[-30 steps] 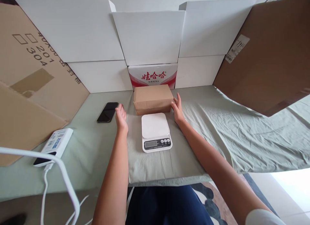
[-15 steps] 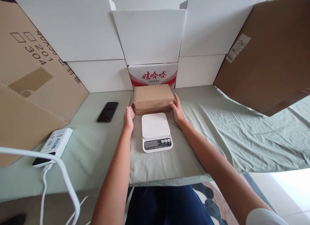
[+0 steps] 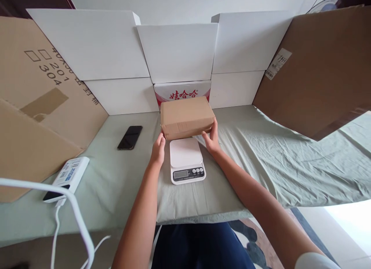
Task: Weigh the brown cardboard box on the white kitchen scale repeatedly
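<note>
Gripping the box [image 3: 187,116] at both ends, the left hand [image 3: 158,150] and right hand [image 3: 212,139] have fingers closed on it, raised just behind the scale [image 3: 186,159] on the desk [image 3: 116,176].

brown parcel [image 3: 187,116], white scale [image 3: 186,159], seemingly pale green cloth [image 3: 261,161]

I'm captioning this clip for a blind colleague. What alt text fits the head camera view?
Two bare hands, left hand and right hand, grip the ends of a brown parcel just behind and above a white kitchen scale on a green cloth. A black phone lies to the left, and cardboard boxes stand behind.
</note>
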`<state>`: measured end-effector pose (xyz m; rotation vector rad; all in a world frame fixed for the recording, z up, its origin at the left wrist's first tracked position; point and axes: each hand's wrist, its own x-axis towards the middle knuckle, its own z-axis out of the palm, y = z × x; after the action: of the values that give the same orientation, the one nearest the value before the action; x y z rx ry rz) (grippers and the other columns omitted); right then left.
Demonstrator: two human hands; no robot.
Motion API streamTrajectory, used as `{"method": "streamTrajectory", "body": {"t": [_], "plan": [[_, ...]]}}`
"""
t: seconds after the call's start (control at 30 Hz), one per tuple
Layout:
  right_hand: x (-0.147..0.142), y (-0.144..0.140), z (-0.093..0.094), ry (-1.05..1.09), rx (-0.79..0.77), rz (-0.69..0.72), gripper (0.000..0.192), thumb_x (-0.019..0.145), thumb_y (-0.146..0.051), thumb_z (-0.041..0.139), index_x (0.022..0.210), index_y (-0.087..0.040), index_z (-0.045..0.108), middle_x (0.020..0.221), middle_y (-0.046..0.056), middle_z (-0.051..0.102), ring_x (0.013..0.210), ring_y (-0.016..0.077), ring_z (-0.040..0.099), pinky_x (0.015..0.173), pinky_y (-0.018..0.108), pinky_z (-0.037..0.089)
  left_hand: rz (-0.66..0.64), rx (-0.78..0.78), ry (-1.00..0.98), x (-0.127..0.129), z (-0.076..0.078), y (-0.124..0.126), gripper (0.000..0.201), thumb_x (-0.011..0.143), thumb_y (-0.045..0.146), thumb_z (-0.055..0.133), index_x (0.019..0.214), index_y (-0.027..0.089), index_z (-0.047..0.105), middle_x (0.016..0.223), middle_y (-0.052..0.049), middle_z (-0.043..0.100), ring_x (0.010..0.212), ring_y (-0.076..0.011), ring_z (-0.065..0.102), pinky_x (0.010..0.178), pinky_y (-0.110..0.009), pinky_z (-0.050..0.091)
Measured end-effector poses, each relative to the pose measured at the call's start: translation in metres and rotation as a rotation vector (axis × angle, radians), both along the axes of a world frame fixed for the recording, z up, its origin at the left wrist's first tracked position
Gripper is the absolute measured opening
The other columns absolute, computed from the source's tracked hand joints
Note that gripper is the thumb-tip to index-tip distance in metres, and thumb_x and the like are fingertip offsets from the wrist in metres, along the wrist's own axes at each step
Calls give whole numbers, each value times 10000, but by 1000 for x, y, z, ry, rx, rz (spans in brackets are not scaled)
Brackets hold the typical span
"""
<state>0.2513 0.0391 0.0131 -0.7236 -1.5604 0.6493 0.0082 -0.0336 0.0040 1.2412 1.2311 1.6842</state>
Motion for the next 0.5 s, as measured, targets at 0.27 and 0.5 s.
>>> {"method": "streamTrajectory", "body": {"t": [0.27,0.5], "plan": [[30,-75,-14,-59,-29,6,904,905,-647,575,1624,-344,119,1663,100,272,1530,355,331,1246,589,315,12,62,75,21,-6,-89,820,897,739,482,1503,187,526,1545,-153,530,1512,-323,381,1246,-437,291],[36,-95,-13,-87,-65,-4,843,910,-656,565,1606,-343,206,1642,105,291,1543,374,284,1243,604,304,77,-36,54,25,-16,-116,720,935,685,461,1488,231,549,1510,-120,575,1486,-314,429,1238,-442,320]]}}
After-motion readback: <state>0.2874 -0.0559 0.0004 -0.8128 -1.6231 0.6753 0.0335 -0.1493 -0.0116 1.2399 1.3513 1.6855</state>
